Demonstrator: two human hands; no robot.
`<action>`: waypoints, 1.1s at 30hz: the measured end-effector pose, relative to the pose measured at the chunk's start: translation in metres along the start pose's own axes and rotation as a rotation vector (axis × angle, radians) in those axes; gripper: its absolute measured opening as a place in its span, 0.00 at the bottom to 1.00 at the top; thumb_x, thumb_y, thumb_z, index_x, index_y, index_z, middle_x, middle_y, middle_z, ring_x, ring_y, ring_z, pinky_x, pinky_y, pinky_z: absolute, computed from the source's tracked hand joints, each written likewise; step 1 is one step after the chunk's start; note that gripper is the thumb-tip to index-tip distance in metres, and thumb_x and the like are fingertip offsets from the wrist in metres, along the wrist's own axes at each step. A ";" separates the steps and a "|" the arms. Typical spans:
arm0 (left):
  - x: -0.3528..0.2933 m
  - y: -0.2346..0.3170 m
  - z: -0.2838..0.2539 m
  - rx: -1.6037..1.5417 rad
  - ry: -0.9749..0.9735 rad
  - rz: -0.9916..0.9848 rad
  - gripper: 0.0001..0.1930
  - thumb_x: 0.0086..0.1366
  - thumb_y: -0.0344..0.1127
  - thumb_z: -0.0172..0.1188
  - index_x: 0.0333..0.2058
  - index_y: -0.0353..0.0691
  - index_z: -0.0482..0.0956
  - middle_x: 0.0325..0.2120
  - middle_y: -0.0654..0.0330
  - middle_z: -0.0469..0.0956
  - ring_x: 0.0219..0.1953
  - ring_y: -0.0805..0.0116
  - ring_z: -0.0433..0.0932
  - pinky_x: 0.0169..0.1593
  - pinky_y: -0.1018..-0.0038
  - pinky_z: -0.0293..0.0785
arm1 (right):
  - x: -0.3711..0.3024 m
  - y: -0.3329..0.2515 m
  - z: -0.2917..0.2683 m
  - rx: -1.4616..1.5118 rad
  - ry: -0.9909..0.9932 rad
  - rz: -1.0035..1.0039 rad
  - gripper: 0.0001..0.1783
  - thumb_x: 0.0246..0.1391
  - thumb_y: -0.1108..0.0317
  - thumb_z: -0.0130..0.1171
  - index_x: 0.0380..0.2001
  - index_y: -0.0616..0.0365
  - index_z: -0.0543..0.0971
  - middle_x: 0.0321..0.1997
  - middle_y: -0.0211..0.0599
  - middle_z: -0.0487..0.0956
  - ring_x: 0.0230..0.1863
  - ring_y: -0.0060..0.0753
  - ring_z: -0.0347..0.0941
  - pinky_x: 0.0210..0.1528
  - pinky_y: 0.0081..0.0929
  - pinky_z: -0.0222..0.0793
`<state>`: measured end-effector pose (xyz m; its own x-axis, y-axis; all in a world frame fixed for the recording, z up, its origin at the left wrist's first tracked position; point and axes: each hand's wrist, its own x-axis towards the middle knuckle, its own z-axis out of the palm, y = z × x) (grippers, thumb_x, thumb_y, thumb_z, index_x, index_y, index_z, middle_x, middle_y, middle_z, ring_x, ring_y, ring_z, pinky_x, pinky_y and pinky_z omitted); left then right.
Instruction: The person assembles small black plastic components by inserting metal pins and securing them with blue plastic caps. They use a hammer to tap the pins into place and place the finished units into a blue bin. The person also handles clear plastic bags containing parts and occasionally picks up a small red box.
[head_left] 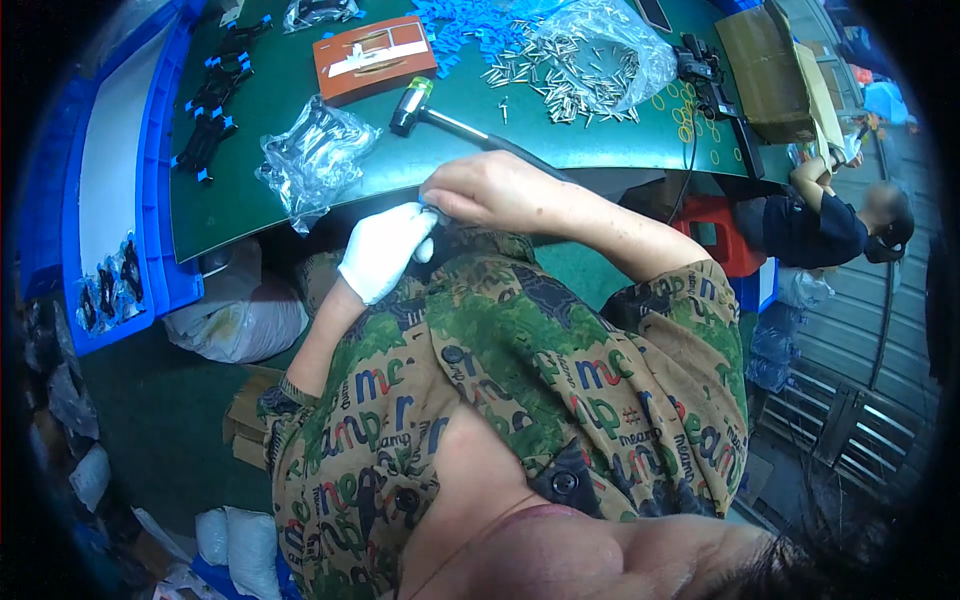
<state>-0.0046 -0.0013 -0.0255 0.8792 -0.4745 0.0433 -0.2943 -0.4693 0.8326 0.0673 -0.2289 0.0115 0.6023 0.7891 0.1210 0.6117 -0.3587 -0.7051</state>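
the gloved left hand and bare right hand pinch 1 small part, mostly hidden; it seems light and stiff, best gripped with fingertips.

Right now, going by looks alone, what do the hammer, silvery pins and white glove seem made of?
Hammer: probably a metal shaft, from its silvery shine; the dark grip could be rubber or plastic, the yellowish end glossy plastic.
Silvery pins: likely bare metal, smooth and bright with small glints.
White glove: matte, perhaps fabric; too bright to show any weave.
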 end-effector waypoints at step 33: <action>-0.013 0.004 0.013 0.093 -0.143 0.024 0.09 0.71 0.36 0.55 0.36 0.40 0.82 0.21 0.63 0.78 0.21 0.70 0.77 0.27 0.74 0.72 | -0.014 -0.016 -0.009 -0.040 -0.313 -0.039 0.15 0.69 0.57 0.51 0.38 0.59 0.77 0.31 0.52 0.80 0.36 0.60 0.77 0.40 0.52 0.73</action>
<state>-0.0222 -0.0063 -0.0297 0.8111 -0.5845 -0.0217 -0.3540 -0.5200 0.7773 0.0533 -0.2389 0.0271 0.3949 0.9154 -0.0777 0.6547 -0.3397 -0.6753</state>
